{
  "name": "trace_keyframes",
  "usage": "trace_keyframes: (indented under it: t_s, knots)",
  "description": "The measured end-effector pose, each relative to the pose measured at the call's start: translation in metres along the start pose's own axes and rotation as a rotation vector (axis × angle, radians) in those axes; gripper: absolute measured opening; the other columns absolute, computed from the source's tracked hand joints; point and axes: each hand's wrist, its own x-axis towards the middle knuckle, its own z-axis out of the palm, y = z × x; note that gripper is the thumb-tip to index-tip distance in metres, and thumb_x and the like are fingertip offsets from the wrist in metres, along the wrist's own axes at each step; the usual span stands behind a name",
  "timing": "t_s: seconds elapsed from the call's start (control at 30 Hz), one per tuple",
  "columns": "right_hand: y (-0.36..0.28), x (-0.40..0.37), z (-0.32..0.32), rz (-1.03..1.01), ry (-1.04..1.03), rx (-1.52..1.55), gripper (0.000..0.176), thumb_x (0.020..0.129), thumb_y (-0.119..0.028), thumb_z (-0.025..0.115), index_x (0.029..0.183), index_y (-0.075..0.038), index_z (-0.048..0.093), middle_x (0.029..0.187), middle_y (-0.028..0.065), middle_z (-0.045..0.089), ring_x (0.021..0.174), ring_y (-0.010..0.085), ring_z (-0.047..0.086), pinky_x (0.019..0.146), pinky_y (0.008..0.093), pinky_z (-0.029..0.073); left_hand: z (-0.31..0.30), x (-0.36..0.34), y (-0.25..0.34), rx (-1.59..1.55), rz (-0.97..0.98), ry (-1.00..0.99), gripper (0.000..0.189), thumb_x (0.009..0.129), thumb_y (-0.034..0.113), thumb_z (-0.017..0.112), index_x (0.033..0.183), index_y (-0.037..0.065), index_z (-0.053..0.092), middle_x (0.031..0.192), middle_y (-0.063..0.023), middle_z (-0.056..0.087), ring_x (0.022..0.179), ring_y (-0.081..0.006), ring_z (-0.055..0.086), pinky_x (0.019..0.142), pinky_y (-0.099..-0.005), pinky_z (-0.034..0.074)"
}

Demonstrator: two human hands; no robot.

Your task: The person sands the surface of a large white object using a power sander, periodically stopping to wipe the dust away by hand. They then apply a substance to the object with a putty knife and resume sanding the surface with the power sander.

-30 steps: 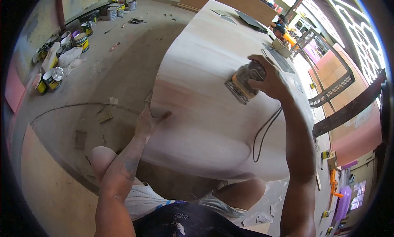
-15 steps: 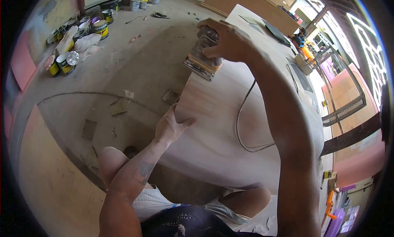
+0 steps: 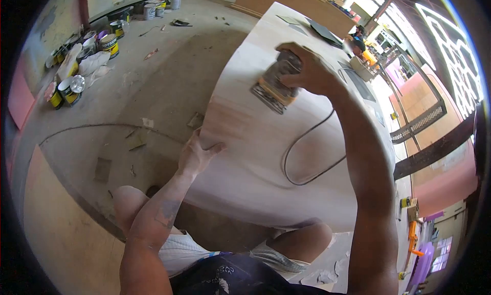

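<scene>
A large whitish panel (image 3: 255,157) with reddish-brown smears stretches away in front of me. My right hand (image 3: 309,72) wraps round the top of a dusty electric sander (image 3: 279,83), whose flat pad is over the panel's upper middle; the pad is blurred and looks slightly tilted. A thin dark cord (image 3: 286,164) loops across the panel below the sander. At the panel's left edge, my left hand (image 3: 197,152) grips the rim, thumb on top and the other fingers mostly hidden past the edge.
Paint cans (image 3: 69,88) and bags stand along the left wall. Scraps of sandpaper (image 3: 103,169) and a hose (image 3: 92,125) lie on the dusty floor. Dark flat sheets (image 3: 325,33) rest at the panel's far end. A person (image 3: 358,44) is farther back; a metal frame (image 3: 419,123) stands right.
My right hand has moved the sander from the panel's left edge inward to the right. My left hand keeps its hold on the edge, and the whole view has shifted slightly.
</scene>
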Motion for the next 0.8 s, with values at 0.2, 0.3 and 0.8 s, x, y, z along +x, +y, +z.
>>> trace_keyframes:
  t_s: [0.2,0.3,0.8]
  knots:
    - [0.07,-0.099,-0.042,0.215,0.037,0.054,0.075,0.071,-0.019,0.085,0.142,-0.016,0.06,0.126,0.0101,0.065,0.115,0.0245,0.063,0.101,0.0399,0.053,-0.005,-0.005,0.016,0.02,-0.067,-0.024,0.096,0.079,0.063,0.088,0.143,0.0,0.055,0.129,-0.0201,0.073,0.121,-0.0354,0.07,0.103,-0.0451,0.054]
    - [0.088,-0.138,-0.057,0.312,0.072,0.078,0.075,0.072,-0.018,0.084,0.142,-0.015,0.059,0.125,0.0105,0.065,0.114,0.0243,0.063,0.101,0.0394,0.052,-0.006,-0.006,0.018,0.066,-0.081,-0.023,0.094,0.081,0.062,0.087,0.144,0.0,0.055,0.132,-0.0207,0.071,0.122,-0.0358,0.069,0.104,-0.0451,0.054]
    - [0.086,-0.109,-0.05,0.3,0.078,0.117,0.077,0.07,-0.016,0.086,0.143,-0.015,0.059,0.127,0.0107,0.066,0.118,0.0245,0.063,0.107,0.0392,0.05,-0.011,-0.009,0.028,0.052,-0.091,-0.046,0.095,0.084,0.059,0.085,0.151,0.002,0.049,0.138,-0.0225,0.067,0.13,-0.0382,0.064,0.109,-0.0463,0.051]
